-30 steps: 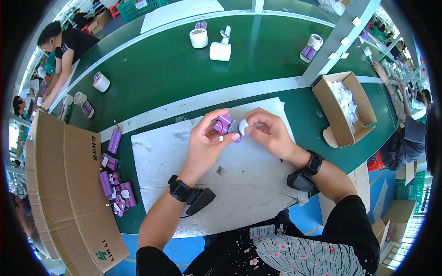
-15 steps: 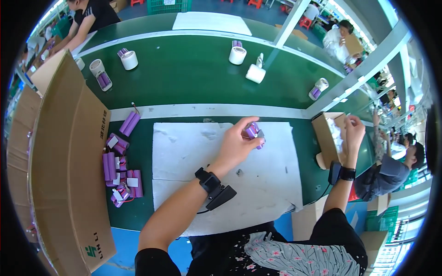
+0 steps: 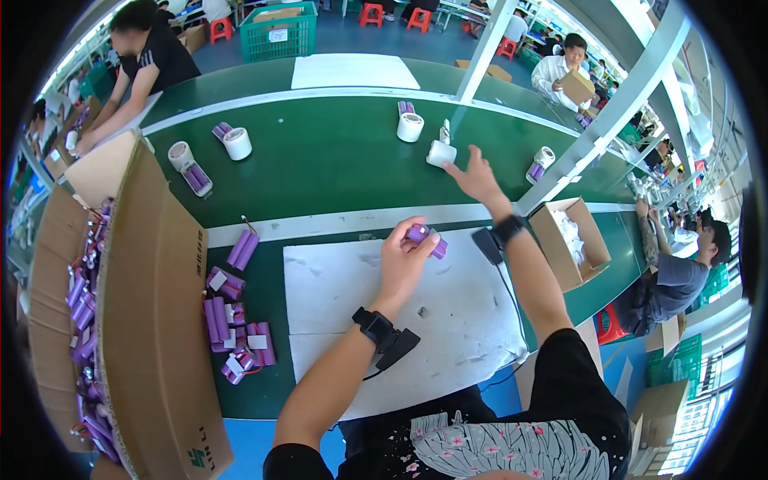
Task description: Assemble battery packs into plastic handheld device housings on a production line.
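My left hand (image 3: 402, 268) is closed round a purple battery pack (image 3: 429, 239) above the white sheet (image 3: 448, 320). My right hand (image 3: 482, 181) is stretched out over the green conveyor (image 3: 336, 156), fingers apart and nothing in it. Its fingertips are close to a white cylindrical part (image 3: 441, 153); whether they touch it I cannot tell. Left of the sheet lies a loose group of purple battery packs (image 3: 216, 318) with wires and white connectors.
A tall cardboard box (image 3: 160, 320) full of purple packs stands at the left. A small open carton (image 3: 554, 248) with white contents sits at the right. Along the conveyor are more white parts with purple packs (image 3: 196, 178). A white post (image 3: 608, 112) rises at the right; co-workers sit around.
My right hand has moved from the small carton at the right, forward and left over the conveyor. My left hand still holds the battery pack. The whole view has shifted.
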Motion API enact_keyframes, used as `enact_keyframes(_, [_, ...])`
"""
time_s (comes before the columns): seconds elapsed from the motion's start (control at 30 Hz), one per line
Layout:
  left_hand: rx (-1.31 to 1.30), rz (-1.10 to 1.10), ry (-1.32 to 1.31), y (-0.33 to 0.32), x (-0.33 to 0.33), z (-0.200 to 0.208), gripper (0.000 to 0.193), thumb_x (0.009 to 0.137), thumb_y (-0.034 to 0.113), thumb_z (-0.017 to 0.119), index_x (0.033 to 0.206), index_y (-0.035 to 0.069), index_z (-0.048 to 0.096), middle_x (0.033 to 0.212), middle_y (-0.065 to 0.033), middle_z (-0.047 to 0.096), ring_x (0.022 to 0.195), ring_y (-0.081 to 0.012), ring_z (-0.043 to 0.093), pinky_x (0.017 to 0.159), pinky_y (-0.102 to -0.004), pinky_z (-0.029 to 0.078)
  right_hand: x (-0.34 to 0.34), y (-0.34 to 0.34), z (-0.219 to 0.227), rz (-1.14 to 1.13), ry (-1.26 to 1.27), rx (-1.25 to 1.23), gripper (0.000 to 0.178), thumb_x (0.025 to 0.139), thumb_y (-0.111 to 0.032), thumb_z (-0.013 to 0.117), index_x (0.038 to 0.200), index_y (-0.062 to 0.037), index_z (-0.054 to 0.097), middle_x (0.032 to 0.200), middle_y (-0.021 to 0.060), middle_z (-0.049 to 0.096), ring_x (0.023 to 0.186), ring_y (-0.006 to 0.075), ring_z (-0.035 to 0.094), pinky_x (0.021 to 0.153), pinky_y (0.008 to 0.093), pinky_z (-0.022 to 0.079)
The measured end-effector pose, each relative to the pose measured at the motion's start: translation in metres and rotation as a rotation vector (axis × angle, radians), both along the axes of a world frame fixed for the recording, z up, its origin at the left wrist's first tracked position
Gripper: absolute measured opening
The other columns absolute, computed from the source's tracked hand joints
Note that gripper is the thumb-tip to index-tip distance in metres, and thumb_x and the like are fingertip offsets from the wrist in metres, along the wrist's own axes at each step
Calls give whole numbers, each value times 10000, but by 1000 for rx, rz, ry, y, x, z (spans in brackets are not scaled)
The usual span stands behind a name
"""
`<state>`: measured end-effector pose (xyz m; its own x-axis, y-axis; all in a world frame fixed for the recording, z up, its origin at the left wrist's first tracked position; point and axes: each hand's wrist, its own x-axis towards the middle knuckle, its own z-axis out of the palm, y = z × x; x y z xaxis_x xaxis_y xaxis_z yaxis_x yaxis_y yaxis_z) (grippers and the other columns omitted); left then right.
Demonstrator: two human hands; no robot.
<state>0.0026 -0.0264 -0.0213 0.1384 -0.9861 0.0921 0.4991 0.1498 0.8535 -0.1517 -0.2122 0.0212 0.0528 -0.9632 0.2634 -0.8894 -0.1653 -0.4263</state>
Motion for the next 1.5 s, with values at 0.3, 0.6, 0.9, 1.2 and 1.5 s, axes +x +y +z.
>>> enact_keyframes(0.3, [-22, 89, -19, -3, 3, -7, 397, 834, 70, 719, 1191, 9, 556, 994, -62, 597, 860, -117, 615, 760, -264, 544, 30, -48, -23, -199, -40, 26, 779, 742, -506, 679, 1275, 5, 432, 1192, 315, 545, 1100, 441, 562, 933, 483, 464])
enact_keyframes(0.6, [-17, 172, -67, -4, 8, -3, 362, 866, 63, 675, 1197, -8, 547, 947, -39, 582, 840, -102, 612, 726, -238, 523, -61, 40, 71, 68, -524, -438, 454, 864, -317, 634, 1184, -7, 550, 898, 99, 652, 764, 197, 627, 675, 327, 517])
enact_keyframes(0.9, [-18, 249, -92, -17, 18, -14, 290, 972, 131, 531, 1218, -20, 562, 1032, -99, 600, 889, -185, 636, 780, -331, 573, -25, 117, 4, 439, -801, 377, 353, 970, -348, 510, 1115, -36, 592, 927, 53, 644, 752, 132, 607, 634, 275, 490])
enact_keyframes(1.2, [-60, 529, -76, -10, 20, 5, 355, 949, 195, 600, 1212, -43, 588, 1083, -123, 629, 921, -169, 624, 768, -315, 579, -26, 136, -31, 517, -477, -153, 357, 914, -230, 582, 1178, 9, 557, 1067, 196, 605, 937, 334, 611, 813, 414, 494])
enact_keyframes(1.5, [-270, 138, -634, 31, -30, 71, 311, 856, 132, 708, 1140, 19, 655, 1081, -95, 659, 938, -161, 626, 809, -315, 529, -23, 163, -4, 654, -567, -527, 430, 761, -59, 704, 1166, -15, 570, 1076, 183, 610, 947, 299, 630, 815, 367, 503])
